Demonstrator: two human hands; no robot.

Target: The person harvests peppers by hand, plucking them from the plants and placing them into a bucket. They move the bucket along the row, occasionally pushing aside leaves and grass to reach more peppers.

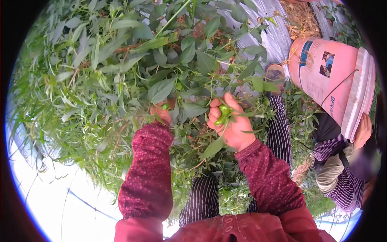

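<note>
In the head view, my right hand (pixel 238 131) is palm up with its fingers curled around green peppers (pixel 223 115), which rest against the palm. My left hand (pixel 161 113) reaches into the pepper plants (pixel 161 89). Its fingers close around a small green pepper (pixel 165 106), and leaves hide part of them. Long leaves and thin stems surround both hands, some crossing in front of the right wrist.
At the upper right, another person's hand (pixel 363 131) holds the rim of a tilted pink bucket (pixel 342 72). Silver plastic sheeting (pixel 268 24) and dry straw (pixel 299 20) lie on the ground. A shoe (pixel 275 74) stands among the plants.
</note>
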